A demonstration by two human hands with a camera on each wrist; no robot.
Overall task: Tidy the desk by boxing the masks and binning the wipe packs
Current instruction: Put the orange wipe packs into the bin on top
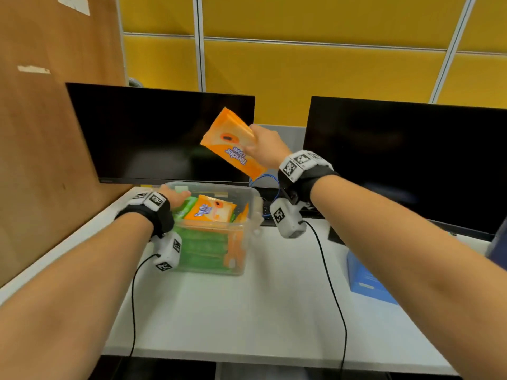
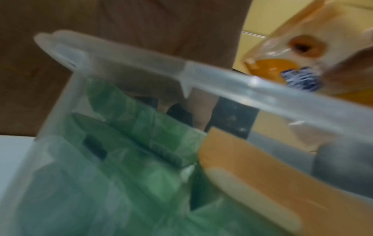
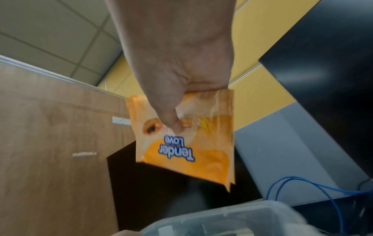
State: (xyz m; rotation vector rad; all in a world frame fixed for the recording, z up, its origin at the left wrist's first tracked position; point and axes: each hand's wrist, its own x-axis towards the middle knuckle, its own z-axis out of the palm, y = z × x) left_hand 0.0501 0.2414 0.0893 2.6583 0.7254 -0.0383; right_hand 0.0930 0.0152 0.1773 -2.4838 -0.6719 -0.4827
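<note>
While the right hand (image 1: 264,146) is pinching an orange wipe pack (image 1: 233,144) between thumb and fingers above the clear bin (image 1: 252,207), the left hand (image 1: 175,194) is gripping the bin's rim on the white desk (image 1: 274,311), before dark monitors (image 1: 164,133) and yellow panels (image 1: 315,78).

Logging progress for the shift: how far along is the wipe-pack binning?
Mostly done: green packs and an orange pack already fill the clear bin. In hand: the right hand holds another orange wipe pack above the bin, while the left hand rests at its rim. Left: dropping it in. A blue box sits at right; no masks show.
</note>
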